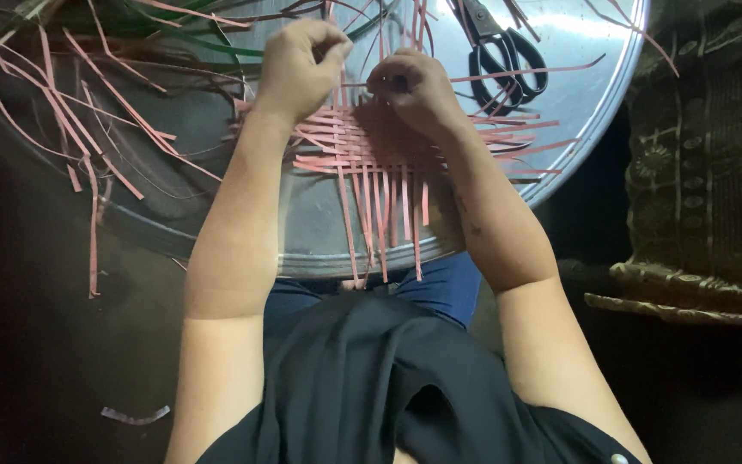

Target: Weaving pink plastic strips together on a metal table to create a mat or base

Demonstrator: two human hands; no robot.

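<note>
Under the hands: a half-woven mat of pink strips (369, 146) lies flat on a round metal tray (577, 77).
Left hand (298, 64): curled narrow at the mat's far left corner, fingertips pinched on a pink strip end; palm hidden.
Right hand (410, 90): bunched tight just beside the left, pinching a strip at the mat's far edge.
Weave: crossed strips sit close under the right wrist; free ends fan toward the person's lap and out to the right.
Scissors (500, 51): black-handled, lying beyond the right hand on the tray, touching some strip ends.
Loose strips (88, 129): scattered well left of the left hand, some hanging off the tray rim.
Risk, pull: a hard tug on the pinched strip would likely slide neighbouring strips and open gaps.
Risk, forearm: the right forearm rests over the weave; dragging it could shift the free ends.
Risk, tear: thin strips may crease or snap where pinched.
</note>
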